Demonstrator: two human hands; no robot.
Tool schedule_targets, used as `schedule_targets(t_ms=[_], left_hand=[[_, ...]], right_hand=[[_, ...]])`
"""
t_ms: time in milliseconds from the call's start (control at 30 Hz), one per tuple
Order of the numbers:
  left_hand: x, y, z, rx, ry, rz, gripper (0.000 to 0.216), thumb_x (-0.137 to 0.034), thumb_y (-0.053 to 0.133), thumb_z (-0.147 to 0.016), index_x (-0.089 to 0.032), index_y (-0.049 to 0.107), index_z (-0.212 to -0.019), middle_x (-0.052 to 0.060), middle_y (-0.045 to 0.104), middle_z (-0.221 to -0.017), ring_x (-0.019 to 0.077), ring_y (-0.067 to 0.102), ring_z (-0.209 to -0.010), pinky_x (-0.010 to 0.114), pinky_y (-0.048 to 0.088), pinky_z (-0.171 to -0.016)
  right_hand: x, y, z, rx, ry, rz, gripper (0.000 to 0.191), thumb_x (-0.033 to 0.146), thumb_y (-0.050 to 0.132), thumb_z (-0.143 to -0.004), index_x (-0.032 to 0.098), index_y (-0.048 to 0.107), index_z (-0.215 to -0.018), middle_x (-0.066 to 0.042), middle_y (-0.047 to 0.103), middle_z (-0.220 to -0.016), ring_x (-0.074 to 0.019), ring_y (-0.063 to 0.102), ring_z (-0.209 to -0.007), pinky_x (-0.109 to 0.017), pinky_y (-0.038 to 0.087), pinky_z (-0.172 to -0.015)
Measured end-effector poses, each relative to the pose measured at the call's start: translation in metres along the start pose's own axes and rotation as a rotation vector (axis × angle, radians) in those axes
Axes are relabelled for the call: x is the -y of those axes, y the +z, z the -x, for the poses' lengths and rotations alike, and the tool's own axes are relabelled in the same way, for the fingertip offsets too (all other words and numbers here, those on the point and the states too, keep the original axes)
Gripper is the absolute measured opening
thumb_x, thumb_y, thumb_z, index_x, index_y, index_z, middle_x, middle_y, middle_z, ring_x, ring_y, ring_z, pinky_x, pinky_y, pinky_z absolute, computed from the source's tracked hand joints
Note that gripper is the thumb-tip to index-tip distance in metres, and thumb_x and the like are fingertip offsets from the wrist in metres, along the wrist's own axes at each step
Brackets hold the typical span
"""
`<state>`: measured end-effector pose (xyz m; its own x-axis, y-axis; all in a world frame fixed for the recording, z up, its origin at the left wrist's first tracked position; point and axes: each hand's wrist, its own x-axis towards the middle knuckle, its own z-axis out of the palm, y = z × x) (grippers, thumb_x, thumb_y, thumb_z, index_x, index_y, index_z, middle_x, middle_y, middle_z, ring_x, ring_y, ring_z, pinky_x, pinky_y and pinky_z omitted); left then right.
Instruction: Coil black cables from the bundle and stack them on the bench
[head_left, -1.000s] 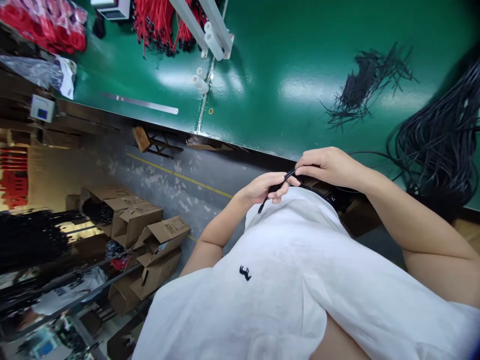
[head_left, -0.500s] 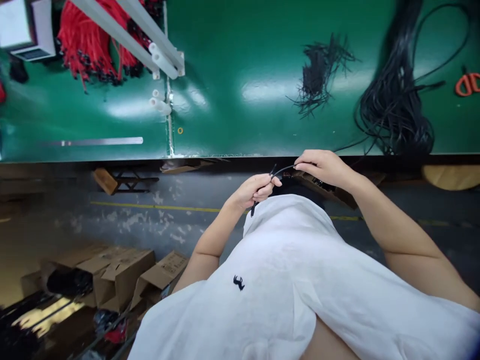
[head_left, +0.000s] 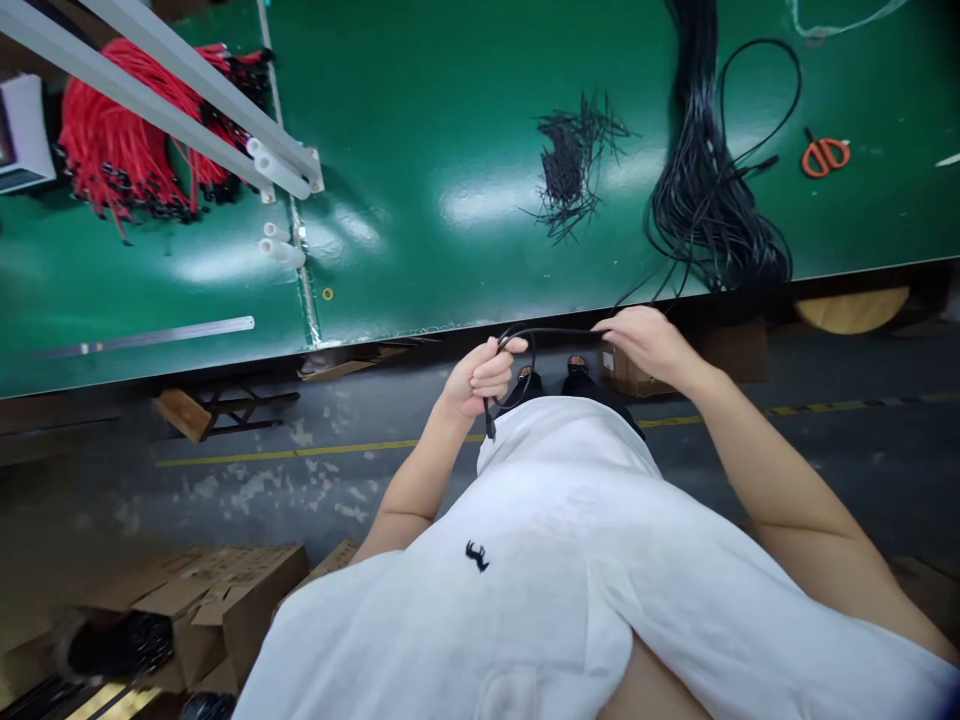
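A thin black cable (head_left: 559, 331) stretches between my two hands, just off the front edge of the green table. My left hand (head_left: 481, 378) is closed around it; a loop of the cable hangs beside the fingers and a plug-like end (head_left: 490, 428) dangles below. The fingertips of my right hand (head_left: 646, 340) pinch the cable farther right. Behind that hand, a bundle of black cables (head_left: 709, 215) lies on the table, with some strands reaching the edge. To its left is a pile of short black ties or wire pieces (head_left: 564, 165).
Orange-handled scissors (head_left: 825, 157) lie right of the bundle. Red cables (head_left: 131, 130) are heaped at the far left under white posts (head_left: 202, 85). A metal ruler (head_left: 172, 334) lies near the table edge. Cardboard boxes (head_left: 255, 590) and a round stool (head_left: 851, 310) stand below.
The view has shifted right and turned slightly. More cable is now looped at my left hand, and the stretch between my hands is longer and straighter.
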<state>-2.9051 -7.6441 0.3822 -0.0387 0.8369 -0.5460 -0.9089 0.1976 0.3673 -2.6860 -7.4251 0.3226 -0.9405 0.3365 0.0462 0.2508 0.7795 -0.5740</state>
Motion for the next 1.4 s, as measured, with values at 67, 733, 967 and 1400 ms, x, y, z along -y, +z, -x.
schedule_targets(t_ms=[67, 733, 967, 1400], left_hand=[[-0.006, 0.013, -0.004, -0.057, 0.065, 0.091, 0.041, -0.028, 0.031, -0.107, -0.011, 0.069, -0.101, -0.010, 0.023, -0.045, 0.0024, 0.015, -0.029, 0.009, 0.010, -0.028], [0.047, 0.102, -0.080, -0.246, 0.243, -0.362, 0.036, -0.020, 0.060, -0.084, -0.009, 0.066, -0.117, -0.004, 0.053, -0.063, 0.0034, 0.035, -0.043, 0.015, 0.024, -0.038], [0.040, 0.100, -0.074, -0.087, 0.077, -0.429, 0.030, -0.041, 0.058, -0.096, -0.014, 0.067, -0.104, -0.012, 0.029, -0.048, 0.0022, 0.016, -0.034, 0.013, 0.011, -0.034], [-0.005, 0.095, -0.047, -0.362, 0.322, -0.275, 0.047, -0.057, 0.037, -0.101, -0.023, 0.069, -0.108, -0.011, 0.015, -0.044, 0.0039, 0.007, -0.027, 0.018, 0.001, -0.031]], right_hand=[[-0.047, -0.017, 0.015, -0.032, 0.080, 0.067, 0.044, 0.041, 0.035, -0.101, 0.018, 0.070, -0.115, -0.012, 0.073, -0.108, -0.0251, 0.062, -0.102, -0.039, 0.043, -0.097], [-0.043, -0.066, 0.008, 0.426, -0.577, 0.157, 0.033, 0.031, 0.040, -0.101, 0.018, 0.067, -0.086, -0.006, 0.068, -0.077, -0.0163, 0.061, -0.067, -0.027, 0.030, -0.058], [-0.084, -0.079, -0.013, 0.374, -0.354, -0.190, 0.037, 0.046, 0.042, -0.099, 0.023, 0.071, -0.102, -0.004, 0.075, -0.100, -0.0192, 0.069, -0.089, -0.029, 0.049, -0.074], [-0.134, -0.044, -0.019, 0.162, -0.011, -0.384, 0.046, 0.054, 0.044, -0.092, 0.022, 0.074, -0.105, -0.006, 0.074, -0.102, -0.0226, 0.067, -0.090, -0.036, 0.052, -0.083]])
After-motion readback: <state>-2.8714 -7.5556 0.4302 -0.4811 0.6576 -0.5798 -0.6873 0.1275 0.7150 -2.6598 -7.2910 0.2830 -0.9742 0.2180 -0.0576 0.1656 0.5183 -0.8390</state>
